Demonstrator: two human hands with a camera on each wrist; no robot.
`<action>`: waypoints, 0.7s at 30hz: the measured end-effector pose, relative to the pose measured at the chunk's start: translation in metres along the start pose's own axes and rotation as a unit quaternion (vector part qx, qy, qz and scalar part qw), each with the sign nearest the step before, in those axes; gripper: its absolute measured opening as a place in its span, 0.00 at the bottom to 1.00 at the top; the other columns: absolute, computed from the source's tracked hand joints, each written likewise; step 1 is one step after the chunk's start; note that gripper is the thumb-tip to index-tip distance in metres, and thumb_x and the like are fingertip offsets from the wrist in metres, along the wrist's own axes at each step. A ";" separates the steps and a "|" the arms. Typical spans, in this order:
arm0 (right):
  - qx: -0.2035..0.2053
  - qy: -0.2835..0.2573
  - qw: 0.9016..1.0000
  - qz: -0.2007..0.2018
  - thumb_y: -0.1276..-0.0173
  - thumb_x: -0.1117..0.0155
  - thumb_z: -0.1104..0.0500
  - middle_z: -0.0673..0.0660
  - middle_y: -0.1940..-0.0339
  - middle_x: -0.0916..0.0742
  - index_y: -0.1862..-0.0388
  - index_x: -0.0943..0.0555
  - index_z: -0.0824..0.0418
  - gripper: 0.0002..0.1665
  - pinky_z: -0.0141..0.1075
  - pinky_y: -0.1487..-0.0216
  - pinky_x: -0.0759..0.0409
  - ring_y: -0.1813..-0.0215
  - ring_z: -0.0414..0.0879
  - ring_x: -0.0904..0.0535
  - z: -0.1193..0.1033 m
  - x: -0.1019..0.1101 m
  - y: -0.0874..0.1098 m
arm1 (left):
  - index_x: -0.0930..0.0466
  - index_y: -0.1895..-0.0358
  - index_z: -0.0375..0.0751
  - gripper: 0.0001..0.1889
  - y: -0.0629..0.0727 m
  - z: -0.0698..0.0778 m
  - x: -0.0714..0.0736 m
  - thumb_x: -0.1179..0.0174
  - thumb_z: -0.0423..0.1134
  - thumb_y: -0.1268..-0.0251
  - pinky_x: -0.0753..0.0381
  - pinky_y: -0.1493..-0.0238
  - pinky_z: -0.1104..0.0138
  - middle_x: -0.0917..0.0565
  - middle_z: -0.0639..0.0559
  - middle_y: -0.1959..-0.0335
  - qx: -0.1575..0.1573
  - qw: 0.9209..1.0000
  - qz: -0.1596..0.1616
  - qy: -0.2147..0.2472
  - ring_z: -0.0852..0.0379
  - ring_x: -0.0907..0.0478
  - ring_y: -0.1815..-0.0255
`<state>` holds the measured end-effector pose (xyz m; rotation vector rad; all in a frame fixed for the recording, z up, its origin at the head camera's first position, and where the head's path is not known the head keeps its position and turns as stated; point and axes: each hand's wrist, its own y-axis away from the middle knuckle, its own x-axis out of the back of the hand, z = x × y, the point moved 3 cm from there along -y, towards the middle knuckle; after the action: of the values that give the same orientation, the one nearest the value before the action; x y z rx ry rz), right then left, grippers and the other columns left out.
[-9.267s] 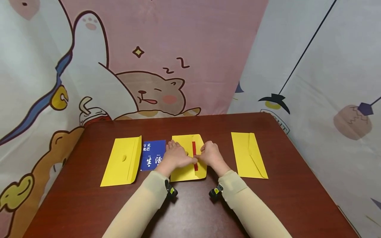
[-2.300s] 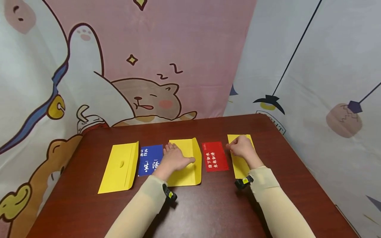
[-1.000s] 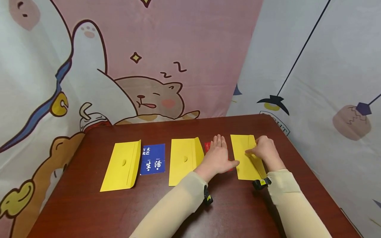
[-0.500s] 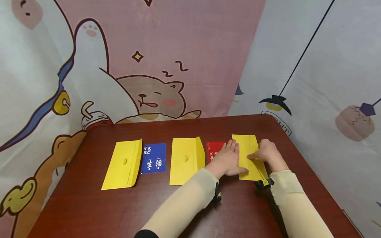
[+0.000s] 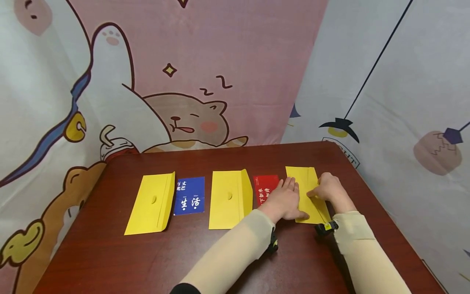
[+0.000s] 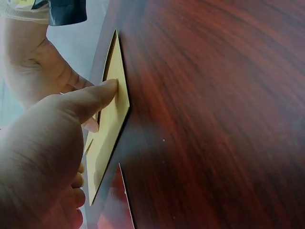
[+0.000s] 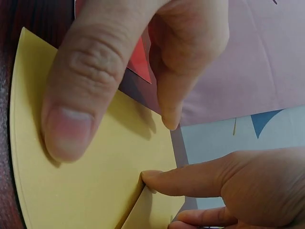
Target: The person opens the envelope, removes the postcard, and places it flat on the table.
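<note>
A yellow envelope [image 5: 302, 179] lies flat at the right of the table. My left hand [image 5: 283, 203] is spread at its left edge; in the left wrist view the thumb [image 6: 97, 98] presses on the paper. From the other side my right hand [image 5: 331, 192] pinches the pointed flap [image 7: 142, 210], thumb tip at its point and fingers curled by its outer edge. Left of this envelope is a red card [image 5: 265, 183] with white characters, partly covered by my left hand.
A second yellow envelope [image 5: 225, 196] with a half-raised flap lies mid-table. Further left are a blue card [image 5: 189, 190] with white characters and a third yellow envelope [image 5: 147, 200]. The brown table [image 5: 121, 261] meets a cartoon-printed cloth [image 5: 257, 73] behind.
Earlier both hands were at the middle envelope, where a red strip showed; later the red card lay beside it. Both hands then moved right to the right envelope, the left hand most recently.
</note>
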<state>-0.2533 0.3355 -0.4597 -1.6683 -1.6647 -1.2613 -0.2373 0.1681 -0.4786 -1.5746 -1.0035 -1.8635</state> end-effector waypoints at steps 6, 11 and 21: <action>-0.001 -0.009 1.000 0.000 0.38 0.19 0.58 0.70 0.61 0.20 0.48 0.29 0.81 0.36 0.43 0.63 0.16 0.62 0.61 0.20 0.002 -0.001 0.002 | 0.49 0.13 0.47 0.60 0.000 0.000 -0.001 0.48 0.83 0.39 0.57 0.17 0.60 0.50 0.52 0.12 0.002 1.000 -0.006 -0.019 0.55 0.57 0.13; 0.000 -0.008 1.000 0.004 0.39 0.19 0.57 0.72 0.60 0.19 0.45 0.29 0.82 0.38 0.46 0.61 0.14 0.62 0.61 0.20 0.003 -0.001 0.003 | 0.51 0.13 0.47 0.62 0.000 0.001 -0.003 0.52 0.86 0.42 0.58 0.16 0.59 0.51 0.53 0.12 0.002 1.000 -0.013 -0.028 0.55 0.59 0.13; 0.006 -0.001 1.000 0.002 0.39 0.19 0.58 0.69 0.63 0.19 0.48 0.28 0.80 0.35 0.50 0.58 0.12 0.64 0.60 0.18 -0.002 -0.003 0.004 | 0.54 0.12 0.46 0.65 -0.002 0.000 -0.011 0.58 0.89 0.44 0.59 0.16 0.59 0.53 0.52 0.12 0.022 0.999 -0.020 -0.046 0.55 0.59 0.13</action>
<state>-0.2493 0.3320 -0.4602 -1.6661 -1.6668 -1.2447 -0.2369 0.1681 -0.4895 -1.6382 -1.1151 -1.7982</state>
